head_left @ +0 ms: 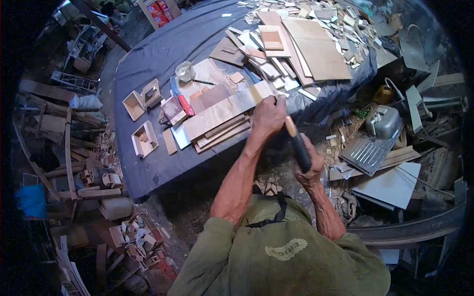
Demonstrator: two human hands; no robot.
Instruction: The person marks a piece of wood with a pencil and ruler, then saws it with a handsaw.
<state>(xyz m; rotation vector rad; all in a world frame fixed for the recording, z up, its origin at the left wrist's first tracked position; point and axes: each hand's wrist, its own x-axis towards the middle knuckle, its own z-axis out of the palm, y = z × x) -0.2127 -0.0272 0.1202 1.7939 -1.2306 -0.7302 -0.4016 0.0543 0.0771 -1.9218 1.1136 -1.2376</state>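
Observation:
My left hand (pixel 269 116) is closed at the right end of a long pale wooden board (pixel 224 112). What its fingers grip is hidden. My right hand (pixel 311 160) is wrapped round the black grip of a hand tool (pixel 300 150) with a light wooden section. That tool's upper end comes close to my left hand, and I cannot make out its head. Thin wood strips (pixel 224 133) lie stacked along the board's near side. Beyond the board are a reddish-brown wood panel (pixel 210 98) and a red-handled tool (pixel 185 105).
Small open wooden boxes (pixel 144 139) sit on the left of the cloth-covered table (pixel 163 172). A glass jar (pixel 185 71) stands behind the board. Plywood sheets (pixel 318 49) and offcuts heap at the back right. A metal sink (pixel 365 150) and scrap lie to the right, below the table.

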